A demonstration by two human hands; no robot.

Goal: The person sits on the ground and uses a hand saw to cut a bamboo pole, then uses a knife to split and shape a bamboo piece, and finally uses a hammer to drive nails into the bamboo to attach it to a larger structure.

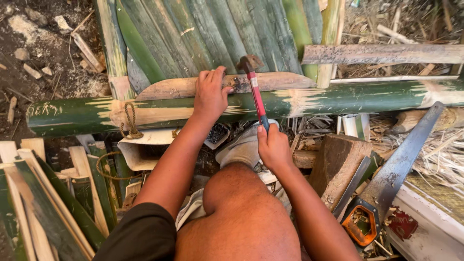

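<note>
Right hand [273, 146] — grip tight on red hammer [255, 92] handle's low end; left hand [210, 94] flat on bamboo slat [174, 88].

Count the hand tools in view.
2: a hammer held in the right hand, and a saw lying at lower right. Others may be hidden among the scraps.
</note>
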